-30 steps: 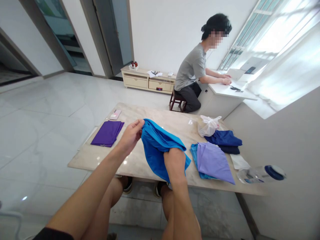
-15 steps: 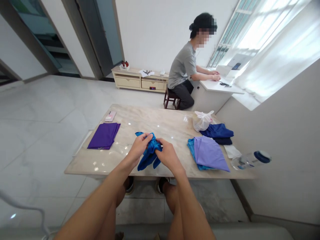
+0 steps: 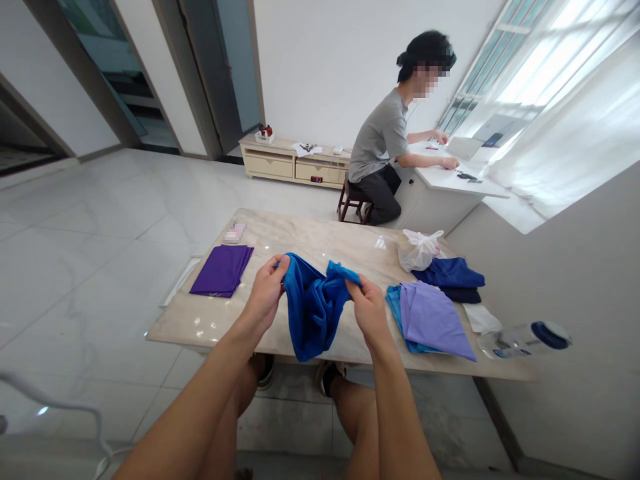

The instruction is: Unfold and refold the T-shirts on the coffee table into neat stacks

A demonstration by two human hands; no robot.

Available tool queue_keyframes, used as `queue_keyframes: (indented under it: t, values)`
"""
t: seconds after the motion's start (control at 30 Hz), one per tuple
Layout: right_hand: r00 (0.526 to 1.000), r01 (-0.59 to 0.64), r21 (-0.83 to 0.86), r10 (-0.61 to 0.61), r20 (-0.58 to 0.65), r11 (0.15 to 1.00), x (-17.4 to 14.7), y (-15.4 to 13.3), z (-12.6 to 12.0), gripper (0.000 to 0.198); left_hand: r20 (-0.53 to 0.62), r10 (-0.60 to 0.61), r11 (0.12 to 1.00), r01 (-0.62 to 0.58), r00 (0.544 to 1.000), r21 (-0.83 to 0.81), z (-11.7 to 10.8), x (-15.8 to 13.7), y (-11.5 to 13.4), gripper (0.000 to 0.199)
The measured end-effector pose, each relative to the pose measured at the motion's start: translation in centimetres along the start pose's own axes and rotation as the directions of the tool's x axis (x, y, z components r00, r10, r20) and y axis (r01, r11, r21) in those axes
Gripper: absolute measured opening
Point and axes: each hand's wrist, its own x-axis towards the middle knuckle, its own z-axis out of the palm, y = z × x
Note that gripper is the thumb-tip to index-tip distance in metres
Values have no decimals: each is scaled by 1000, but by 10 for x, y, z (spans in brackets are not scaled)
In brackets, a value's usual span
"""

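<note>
Blue cloth [image 3: 313,327] hangs between our two hands, sagging in the middle, above the near part of the table [image 3: 345,241]. Our left hand [image 3: 266,287] pinches its upper left edge, thumb and fingers closed together; our right hand [image 3: 370,308] grips the upper right end in much the same way. Some fingertips are lost behind the folds, and we cannot tell whether the lowest part touches the tabletop. Bunching hides the full shape. Our forearms [image 3: 200,373] run out of view at the bottom. The contents of the white plastic bag [image 3: 419,250] are hard to make out, and a pinkish object [image 3: 235,233] beyond the folded purple cloth [image 3: 223,270] is pixelated.

Pale, veined and glossy, the table also carries a lavender cloth [image 3: 437,320] and dark blue fabric [image 3: 453,273], with a clear bottle [image 3: 523,340] at its right end. Beyond, a person in grey [image 3: 383,133] sits at a white desk [image 3: 460,183] beside a curtain [image 3: 590,127].
</note>
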Motion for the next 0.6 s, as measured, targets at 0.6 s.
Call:
queue_keyframes:
  t: [0.6]
  values:
    - [652, 154, -111, -185, -735, 982, 26, 9, -56, 40, -294, 794, 588, -547, 532, 596, -117, 58, 37, 46]
